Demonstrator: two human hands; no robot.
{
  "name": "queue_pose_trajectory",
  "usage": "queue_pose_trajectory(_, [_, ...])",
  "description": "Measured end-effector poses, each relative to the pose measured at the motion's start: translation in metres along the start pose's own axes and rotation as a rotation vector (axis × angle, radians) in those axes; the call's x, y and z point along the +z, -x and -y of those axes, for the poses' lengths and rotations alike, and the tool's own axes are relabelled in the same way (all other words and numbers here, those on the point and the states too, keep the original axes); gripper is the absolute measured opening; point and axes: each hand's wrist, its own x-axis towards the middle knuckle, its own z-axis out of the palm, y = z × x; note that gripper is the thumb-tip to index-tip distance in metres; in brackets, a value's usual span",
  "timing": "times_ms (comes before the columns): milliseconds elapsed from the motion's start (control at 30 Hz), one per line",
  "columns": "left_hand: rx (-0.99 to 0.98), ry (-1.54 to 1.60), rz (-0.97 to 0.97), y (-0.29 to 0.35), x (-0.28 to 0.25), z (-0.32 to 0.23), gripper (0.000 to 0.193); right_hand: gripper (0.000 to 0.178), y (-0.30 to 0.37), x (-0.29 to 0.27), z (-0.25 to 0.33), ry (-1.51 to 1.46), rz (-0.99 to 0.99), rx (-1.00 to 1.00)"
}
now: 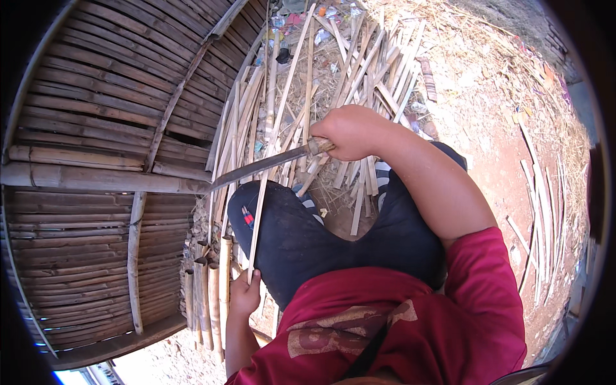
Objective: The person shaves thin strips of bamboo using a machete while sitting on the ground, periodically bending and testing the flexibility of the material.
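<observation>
My right hand (350, 133) is wrapped round the wooden handle of a long-bladed machete (263, 164). The blade points left and crosses over a thin bamboo strip (259, 218) above my left knee; whether they touch I cannot tell. Beside my left thigh, my left hand (245, 294) grips the strip's near end, thumb against it. From there the strip runs away from me over the dark trousers and on toward the far ground. Many split bamboo strips (366, 70) lie in a loose heap beyond my feet.
A slatted bamboo wall (90, 115) with a horizontal pole (102, 177) stands close on my left. Upright bamboo tubes (206, 301) stand at its foot. More strips (542, 218) lie at the right on bare earth. Straw and scraps litter the far ground.
</observation>
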Motion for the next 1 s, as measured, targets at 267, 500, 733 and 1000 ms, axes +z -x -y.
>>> queue_pose_trajectory(267, [0.039, -0.13, -0.112, -0.002, 0.01, -0.004, 0.036, 0.036, -0.017, 0.0, -0.072, -0.259, -0.071, 0.189])
queue_pose_trajectory(500, [0.006, -0.164, -0.074, 0.0, 0.004, -0.001, 0.037, 0.037, -0.007, 0.011, -0.029, -0.092, -0.002, 0.033])
queue_pose_trajectory(733, [-0.013, -0.214, -0.065, 0.004, 0.0, -0.017, 0.035, 0.037, -0.012, 0.006, -0.049, -0.177, 0.015, 0.071])
queue_pose_trajectory(1000, [0.026, -0.197, -0.068, -0.005, 0.002, 0.005, 0.034, 0.04, -0.007, -0.006, -0.028, -0.159, -0.032, 0.174])
